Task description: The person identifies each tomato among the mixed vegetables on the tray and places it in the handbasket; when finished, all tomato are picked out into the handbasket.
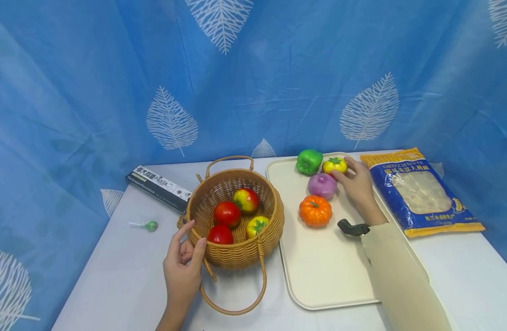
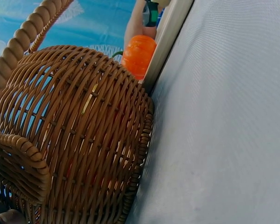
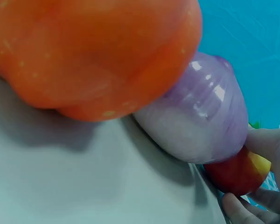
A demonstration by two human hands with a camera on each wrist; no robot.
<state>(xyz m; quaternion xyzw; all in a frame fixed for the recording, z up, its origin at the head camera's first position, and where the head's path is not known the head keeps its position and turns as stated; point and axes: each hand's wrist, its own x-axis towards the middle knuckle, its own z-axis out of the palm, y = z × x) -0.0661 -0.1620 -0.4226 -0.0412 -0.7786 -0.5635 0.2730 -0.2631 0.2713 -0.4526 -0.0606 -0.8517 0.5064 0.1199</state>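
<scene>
My left hand (image 1: 182, 266) holds the near left rim of a round wicker basket (image 1: 237, 255), its thumb and index finger at the edge. Inside the basket lie two red fruits, a red-and-yellow one (image 1: 246, 200) and a yellow one with a green leafy top (image 1: 257, 226). At the far end of a cream tray (image 1: 332, 276), my right hand (image 1: 357, 181) pinches a similar yellow-and-red fruit (image 1: 334, 165) between thumb and fingers. Close by are a green bell pepper (image 1: 309, 162), a purple onion (image 1: 322, 185) and an orange pumpkin (image 1: 315, 211). In the right wrist view the onion (image 3: 200, 112) partly hides the held fruit (image 3: 238, 172).
The basket's front handle (image 1: 233, 312) lies folded down towards me. A black pasta box (image 1: 158, 187) and a green lollipop (image 1: 151, 225) are on the left. Right of the tray lies a blue-and-yellow pasta bag (image 1: 423, 193). A blue leaf-patterned curtain (image 1: 278, 92) hangs behind the table.
</scene>
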